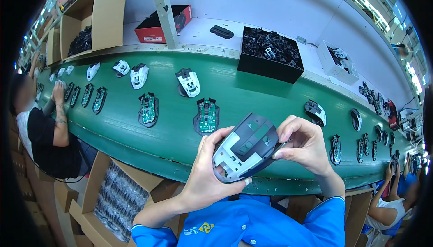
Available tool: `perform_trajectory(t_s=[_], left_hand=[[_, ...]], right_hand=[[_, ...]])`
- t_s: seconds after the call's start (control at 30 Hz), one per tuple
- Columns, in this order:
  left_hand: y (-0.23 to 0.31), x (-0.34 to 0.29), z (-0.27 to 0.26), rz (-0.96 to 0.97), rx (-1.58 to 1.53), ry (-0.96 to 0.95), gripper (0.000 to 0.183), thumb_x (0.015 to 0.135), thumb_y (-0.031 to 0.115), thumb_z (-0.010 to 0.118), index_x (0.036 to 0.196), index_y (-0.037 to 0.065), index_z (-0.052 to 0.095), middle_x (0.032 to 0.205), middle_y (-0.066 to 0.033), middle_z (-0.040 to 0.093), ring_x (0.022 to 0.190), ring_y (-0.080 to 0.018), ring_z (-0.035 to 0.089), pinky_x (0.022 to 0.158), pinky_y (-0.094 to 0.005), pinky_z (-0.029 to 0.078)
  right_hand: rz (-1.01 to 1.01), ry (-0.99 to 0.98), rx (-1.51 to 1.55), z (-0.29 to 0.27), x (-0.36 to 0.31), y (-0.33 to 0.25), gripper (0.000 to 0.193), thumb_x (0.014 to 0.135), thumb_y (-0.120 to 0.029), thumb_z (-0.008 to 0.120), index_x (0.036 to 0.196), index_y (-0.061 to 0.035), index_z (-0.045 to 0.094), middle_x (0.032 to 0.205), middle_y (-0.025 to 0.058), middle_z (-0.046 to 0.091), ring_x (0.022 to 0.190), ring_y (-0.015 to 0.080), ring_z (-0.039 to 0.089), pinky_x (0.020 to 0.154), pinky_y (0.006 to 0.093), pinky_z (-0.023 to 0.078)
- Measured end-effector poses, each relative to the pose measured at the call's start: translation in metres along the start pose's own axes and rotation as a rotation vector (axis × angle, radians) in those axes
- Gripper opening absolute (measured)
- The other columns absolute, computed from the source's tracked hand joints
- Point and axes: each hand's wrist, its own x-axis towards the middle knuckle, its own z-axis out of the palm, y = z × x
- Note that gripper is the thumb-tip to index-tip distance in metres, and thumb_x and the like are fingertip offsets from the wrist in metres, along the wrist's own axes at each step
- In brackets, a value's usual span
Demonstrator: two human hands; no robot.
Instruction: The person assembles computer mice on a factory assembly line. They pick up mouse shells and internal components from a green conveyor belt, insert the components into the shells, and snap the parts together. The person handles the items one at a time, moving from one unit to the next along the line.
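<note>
My left hand [200, 179] is wrapped round a grey and white computer mouse shell [252, 136], its fingers along the far left edge and its thumb beneath. The shell is tilted above the belt's near side, and openings show in its white section. My right hand [309, 145] is closed in a pinch at the shell's right edge. What lies between that thumb and forefinger is dark and too small to make out. Just beyond my left fingers, a mouse base with a green circuit board [207, 116] lies on the belt.
The green conveyor belt [252, 98] carries several mouse shells [188, 83] and bases [147, 110]. A black box of dark parts [270, 69] stands at its far edge; a white bin [333, 69] is right of it. A co-worker [52, 125] sits left, above an open carton [92, 193].
</note>
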Motion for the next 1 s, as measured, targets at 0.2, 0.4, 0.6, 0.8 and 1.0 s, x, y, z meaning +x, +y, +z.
perform_trajectory(t_s=[0.2, 0.4, 0.6, 0.8, 1.0], left_hand=[[-0.001, 0.001, -0.003, 0.026, 0.015, -0.033, 0.085, 0.062, 0.010, 0.079, 0.132, -0.003, 0.032, 0.117, -0.0162, 0.042, 0.114, -0.0281, 0.045, 0.097, -0.0373, 0.038], [0.007, 0.002, 0.001, 0.193, 0.253, -0.054, 0.088, 0.059, 0.016, 0.083, 0.130, -0.005, 0.035, 0.115, -0.0167, 0.048, 0.111, -0.0274, 0.051, 0.092, -0.0353, 0.044], [0.012, 0.009, -0.010, 0.486, 0.459, 0.042, 0.088, 0.050, 0.028, 0.091, 0.120, -0.009, 0.051, 0.110, -0.0213, 0.061, 0.095, -0.0283, 0.063, 0.078, -0.0338, 0.053], [0.013, 0.015, -0.018, 0.452, 0.412, 0.045, 0.083, 0.050, 0.027, 0.090, 0.115, -0.011, 0.055, 0.104, -0.0220, 0.063, 0.089, -0.0284, 0.065, 0.077, -0.0332, 0.053], [0.000, 0.017, -0.023, 0.373, 0.371, 0.039, 0.083, 0.050, 0.027, 0.089, 0.116, -0.011, 0.054, 0.101, -0.0206, 0.063, 0.090, -0.0260, 0.065, 0.078, -0.0323, 0.052]], right_hand=[[0.136, -0.058, 0.068, 0.001, 0.007, -0.005, 0.071, 0.067, -0.002, 0.080, 0.127, -0.0029, 0.040, 0.114, 0.0091, 0.050, 0.103, 0.0147, 0.053, 0.079, 0.0269, 0.053], [0.070, -0.360, 0.161, 0.001, 0.026, 0.008, 0.098, 0.054, -0.015, 0.088, 0.135, 0.0004, 0.035, 0.136, 0.0172, 0.044, 0.126, 0.0245, 0.043, 0.105, 0.0418, 0.036], [-0.086, -0.353, 0.250, -0.002, 0.028, 0.029, 0.103, 0.044, -0.023, 0.094, 0.128, 0.0025, 0.041, 0.132, 0.0215, 0.048, 0.123, 0.0267, 0.047, 0.104, 0.0420, 0.037], [0.116, -0.198, 0.359, 0.009, 0.026, 0.026, 0.104, 0.041, -0.027, 0.094, 0.128, -0.0003, 0.043, 0.130, 0.0178, 0.050, 0.120, 0.0254, 0.050, 0.103, 0.0401, 0.038], [0.233, -0.156, 0.425, 0.013, 0.030, 0.035, 0.098, 0.045, -0.022, 0.092, 0.128, -0.0019, 0.043, 0.129, 0.0153, 0.051, 0.119, 0.0247, 0.050, 0.104, 0.0391, 0.037]])
